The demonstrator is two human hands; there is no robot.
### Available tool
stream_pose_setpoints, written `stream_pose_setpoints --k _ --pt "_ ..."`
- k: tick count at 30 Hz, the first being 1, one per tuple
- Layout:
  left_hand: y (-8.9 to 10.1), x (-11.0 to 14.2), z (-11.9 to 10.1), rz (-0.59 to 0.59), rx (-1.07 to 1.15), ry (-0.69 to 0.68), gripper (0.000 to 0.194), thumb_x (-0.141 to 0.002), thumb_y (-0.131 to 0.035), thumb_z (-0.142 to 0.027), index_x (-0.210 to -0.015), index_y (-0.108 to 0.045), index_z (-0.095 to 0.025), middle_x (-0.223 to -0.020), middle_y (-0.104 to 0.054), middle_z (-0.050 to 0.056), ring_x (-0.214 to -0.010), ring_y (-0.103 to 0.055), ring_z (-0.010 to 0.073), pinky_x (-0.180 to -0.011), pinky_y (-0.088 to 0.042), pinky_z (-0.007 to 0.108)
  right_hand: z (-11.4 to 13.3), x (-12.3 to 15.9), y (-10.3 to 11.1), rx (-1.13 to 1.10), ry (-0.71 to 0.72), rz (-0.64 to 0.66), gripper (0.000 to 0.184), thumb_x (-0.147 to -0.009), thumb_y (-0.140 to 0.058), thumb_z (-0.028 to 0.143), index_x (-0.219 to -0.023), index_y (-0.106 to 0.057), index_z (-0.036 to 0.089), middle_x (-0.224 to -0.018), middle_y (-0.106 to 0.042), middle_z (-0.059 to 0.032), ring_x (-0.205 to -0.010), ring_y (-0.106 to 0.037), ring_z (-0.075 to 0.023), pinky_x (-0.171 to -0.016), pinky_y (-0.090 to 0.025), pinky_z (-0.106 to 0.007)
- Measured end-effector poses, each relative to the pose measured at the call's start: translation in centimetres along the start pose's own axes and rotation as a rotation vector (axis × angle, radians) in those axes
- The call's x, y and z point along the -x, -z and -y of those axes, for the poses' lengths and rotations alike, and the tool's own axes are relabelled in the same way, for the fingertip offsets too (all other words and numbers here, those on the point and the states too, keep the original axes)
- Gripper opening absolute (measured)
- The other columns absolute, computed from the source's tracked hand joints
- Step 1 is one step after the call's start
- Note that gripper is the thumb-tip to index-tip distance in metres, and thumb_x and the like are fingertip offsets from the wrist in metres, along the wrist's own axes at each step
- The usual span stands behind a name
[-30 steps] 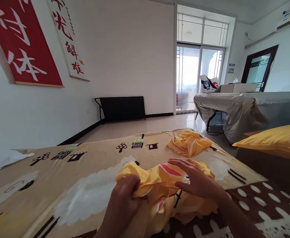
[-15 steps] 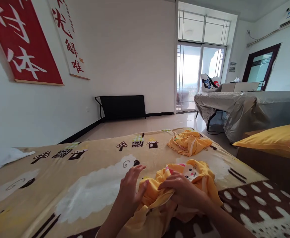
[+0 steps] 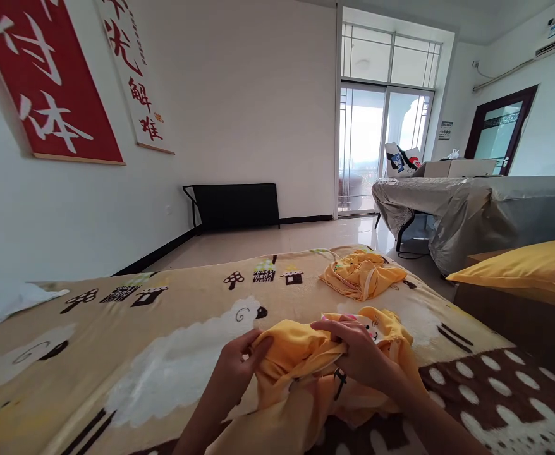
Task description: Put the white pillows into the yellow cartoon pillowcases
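A crumpled yellow cloth (image 3: pixel 289 344) with a printed bunny face lies bunched in front of me on the sheep-patterned blanket (image 3: pixel 173 360). It may be a cover or a garment; its folds hide which. My left hand (image 3: pixel 234 363) pinches the left edge of the cloth between thumb and fingers. Over on the right side, my right hand (image 3: pixel 360 354) grips a fold, and the bunny face shows partly behind it. A second bunched yellow cloth (image 3: pixel 363 275) rests farther off, touched by neither hand.
A yellow pillow (image 3: pixel 519 268) sits at the right on a brown box. White fabric (image 3: pixel 12 303) lies at the left edge of the bed. Beyond stand a plastic-covered table (image 3: pixel 476 196) and a black folded frame (image 3: pixel 237 205) by the wall.
My left hand, open beside the cloth before, has closed on its left edge and moved slightly left. The cloth is spread wider between my hands, covering more of the bunny face.
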State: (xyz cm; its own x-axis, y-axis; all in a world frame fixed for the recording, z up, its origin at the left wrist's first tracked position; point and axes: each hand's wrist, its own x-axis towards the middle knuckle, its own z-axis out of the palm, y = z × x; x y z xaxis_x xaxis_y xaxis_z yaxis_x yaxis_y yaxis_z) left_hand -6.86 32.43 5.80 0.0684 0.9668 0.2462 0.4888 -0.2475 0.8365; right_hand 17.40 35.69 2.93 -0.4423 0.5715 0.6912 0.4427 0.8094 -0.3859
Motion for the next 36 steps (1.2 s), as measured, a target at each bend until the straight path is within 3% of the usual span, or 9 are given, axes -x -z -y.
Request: stream_pose_setpoints --k 3,8,15,19,22,25,30,33,36 --pt "0.6 -0.1 0.3 -0.116 0.141 0.03 0.041 -0.076 -0.054 -0.058 -0.069 -0.055 -0.017 -0.066 -0.047 -0.001 -0.066 -0.045 0.0141 -0.058 -0.041 0.021 0.2 -0.2 0.6 0.031 -0.016 -0.02 0.056 -0.06 -0.049 0.006 -0.111 -0.063 0.025 -0.069 -0.062 0.0019 -0.068 -0.054 -0.0141 -0.071 -0.042 -0.026" --pt "1.8 0.0 -0.1 -0.308 0.189 0.076 0.039 -0.073 -0.058 -0.055 -0.081 -0.059 -0.017 -0.08 -0.06 0.003 -0.084 -0.055 0.0203 -0.069 -0.047 0.023 0.7 -0.8 1.6 0.039 -0.03 -0.041 0.052 -0.057 -0.047 0.005 -0.102 -0.065 0.024 -0.068 -0.061 0.0016 -0.063 -0.052 -0.0136 -0.064 -0.041 -0.025" --pt "4.0 0.5 -0.2 -0.535 0.266 0.108 0.041 -0.061 -0.069 -0.051 -0.082 -0.068 -0.016 -0.08 -0.066 0.002 -0.08 -0.054 0.0185 -0.066 -0.045 0.023 0.4 -1.0 1.6 0.06 -0.064 -0.008 0.034 -0.068 -0.052 0.008 -0.095 -0.065 0.024 -0.076 -0.068 0.0007 -0.068 -0.056 -0.0138 -0.07 -0.042 -0.026" --pt "4.4 1.7 -2.2 -0.795 0.303 0.108 0.04 -0.056 -0.075 -0.044 -0.087 -0.071 -0.019 -0.082 -0.068 -0.001 -0.083 -0.055 0.0188 -0.071 -0.048 0.026 0.2 -0.9 1.8 0.099 -0.113 0.133 0.027 -0.07 -0.059 0.008 -0.09 -0.067 0.025 -0.078 -0.068 0.0013 -0.07 -0.056 -0.0144 -0.072 -0.042 -0.027" --pt "4.1 2.7 -4.3 -0.867 0.238 0.05 0.038 -0.061 -0.072 -0.046 -0.089 -0.072 -0.021 -0.083 -0.068 -0.002 -0.085 -0.056 0.0195 -0.079 -0.049 0.028 0.2 -0.7 2.3 0.09 -0.116 0.371 0.022 -0.066 -0.07 0.018 -0.087 -0.068 0.027 -0.076 -0.066 0.0017 -0.073 -0.058 -0.0165 -0.066 -0.042 -0.026" --pt "3.4 3.7 -5.6 -0.8 0.068 -0.059 0.032 -0.066 -0.068 -0.048 -0.086 -0.072 -0.024 -0.093 -0.068 -0.002 -0.09 -0.057 0.0203 -0.084 -0.048 0.029 0.5 -0.6 2.8 -0.067 -0.11 0.437 0.028 -0.069 -0.073 0.032 -0.097 -0.068 0.029 -0.083 -0.065 0.001 -0.076 -0.058 -0.0169 -0.068 -0.045 -0.026" --pt "0.8 5.0 -5.4 -0.446 -0.196 -0.373 0.022 -0.083 -0.055 -0.038 -0.094 -0.071 -0.029 -0.096 -0.068 0.0 -0.087 -0.062 0.0179 -0.076 -0.05 0.023 2.5 -0.7 3.4 -0.311 -0.177 0.19 0.066 -0.076 -0.068 0.036 -0.136 -0.042 0.03 -0.108 -0.058 -0.0038 -0.086 -0.054 -0.0155 -0.081 -0.046 -0.031" --pt "-1.1 5.5 -5.0 -0.171 -0.264 -0.507 0.03 -0.088 -0.049 -0.03 -0.113 -0.066 -0.03 -0.104 -0.07 0.002 -0.092 -0.066 0.0174 -0.076 -0.052 0.02 4.1 -0.3 3.6 -0.426 -0.199 0.256 0.085 -0.069 -0.074 0.028 -0.142 -0.031 0.032 -0.103 -0.058 -0.0015 -0.089 -0.053 -0.0152 -0.085 -0.044 -0.03" --pt "-2.6 5.7 -5.2 -0.072 -0.324 -0.607 0.039 -0.09 -0.047 -0.028 -0.128 -0.053 -0.032 -0.113 -0.068 0.003 -0.097 -0.066 0.0161 -0.079 -0.051 0.018 5.3 0.1 3.7 -0.5 -0.224 0.328 0.081 -0.066 -0.073 0.021 -0.139 -0.038 0.032 -0.099 -0.06 0.0001 -0.08 -0.052 -0.0131 -0.075 -0.046 -0.026"
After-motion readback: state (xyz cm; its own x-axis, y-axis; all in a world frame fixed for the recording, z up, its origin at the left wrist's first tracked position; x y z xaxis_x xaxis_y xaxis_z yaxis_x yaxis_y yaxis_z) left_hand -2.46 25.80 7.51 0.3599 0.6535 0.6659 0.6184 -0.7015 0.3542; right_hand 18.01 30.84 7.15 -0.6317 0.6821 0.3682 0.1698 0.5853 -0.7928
